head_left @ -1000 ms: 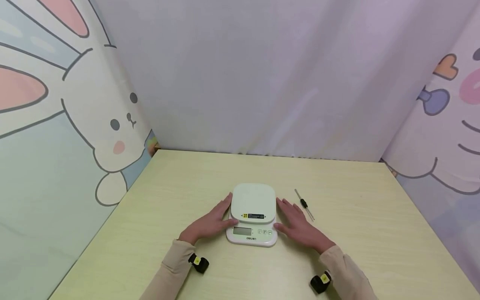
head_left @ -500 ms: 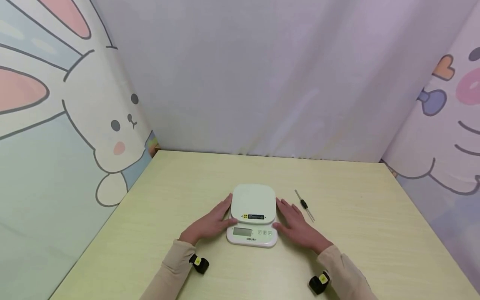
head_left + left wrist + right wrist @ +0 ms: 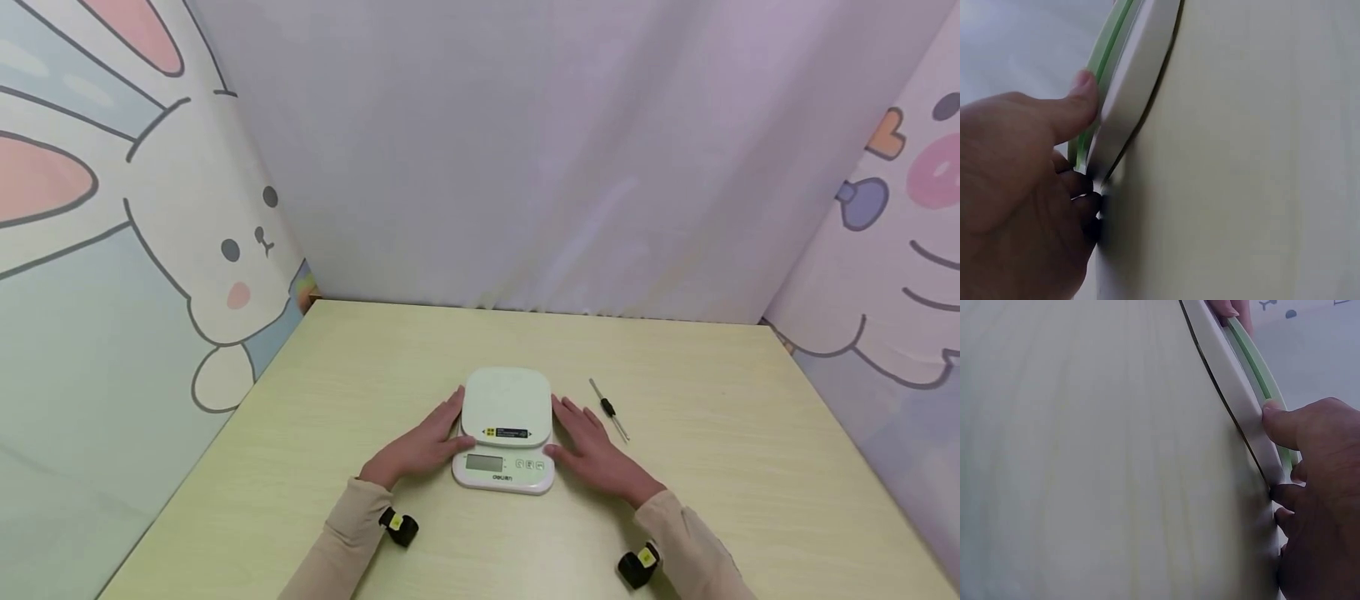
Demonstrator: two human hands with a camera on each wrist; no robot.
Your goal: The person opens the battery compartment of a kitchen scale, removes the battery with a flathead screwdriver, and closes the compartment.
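A white digital kitchen scale (image 3: 507, 407) lies flat on the table, its display and buttons toward the person. My left hand (image 3: 417, 446) rests along its left side, the thumb (image 3: 1084, 94) on the edge of the scale and the other fingers extended beside it. Along the opposite side lies my right hand (image 3: 596, 454), fingers stretched forward and thumb (image 3: 1282, 425) touching the edge. Both wrist views show the pale green rim of the weighing plate above the white base (image 3: 1235, 381). The fingertips are partly hidden by shadow there.
To the right of the right hand lies a thin screwdriver (image 3: 608, 408) with a black middle grip and metal ends. The pale wooden table (image 3: 360, 350) ends at a plain curtain (image 3: 480, 167) behind; a cartoon-printed curtain hangs on each side. A black wrist camera (image 3: 639, 567) is on the right wrist.
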